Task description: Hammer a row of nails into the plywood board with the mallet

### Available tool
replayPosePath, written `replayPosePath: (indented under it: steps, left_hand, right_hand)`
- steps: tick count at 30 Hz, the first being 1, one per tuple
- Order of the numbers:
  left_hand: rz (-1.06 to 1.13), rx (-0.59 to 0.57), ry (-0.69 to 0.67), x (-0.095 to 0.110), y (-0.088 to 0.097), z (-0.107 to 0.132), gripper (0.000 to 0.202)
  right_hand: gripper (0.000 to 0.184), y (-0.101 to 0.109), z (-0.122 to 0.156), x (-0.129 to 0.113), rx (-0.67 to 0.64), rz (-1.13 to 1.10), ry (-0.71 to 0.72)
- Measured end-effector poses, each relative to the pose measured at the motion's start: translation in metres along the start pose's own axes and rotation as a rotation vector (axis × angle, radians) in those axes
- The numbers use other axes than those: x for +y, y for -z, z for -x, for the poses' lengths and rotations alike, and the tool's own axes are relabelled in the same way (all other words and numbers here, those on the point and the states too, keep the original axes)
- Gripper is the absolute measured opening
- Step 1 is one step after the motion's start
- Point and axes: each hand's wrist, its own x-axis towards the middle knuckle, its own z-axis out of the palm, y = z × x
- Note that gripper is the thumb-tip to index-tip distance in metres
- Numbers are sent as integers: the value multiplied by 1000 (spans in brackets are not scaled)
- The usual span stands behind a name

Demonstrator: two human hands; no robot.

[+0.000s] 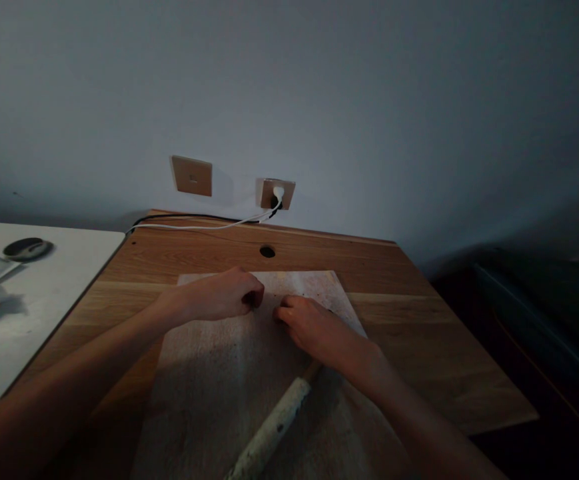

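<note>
Over the far part of a pale board [204,380] on the wooden table [414,327], the left hand [232,293] and right hand [314,327] curl apart; whether either grips anything, I cannot tell. A dark-spotted rod [273,427] runs from near centre to beneath the right wrist.

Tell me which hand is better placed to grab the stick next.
Probably the right hand: the thin end of the stick disappears beneath it. The left hand is farther from the stick. Whether either hand grips anything is unclear.
</note>
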Motion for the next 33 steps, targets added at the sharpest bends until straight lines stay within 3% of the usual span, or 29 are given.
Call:
replayPosePath:
  steps: [33]
  left_hand:
    - [-29,-24,1,5,3,2,25]
  right_hand:
    - [23,-1,3,8,5,-131,-5]
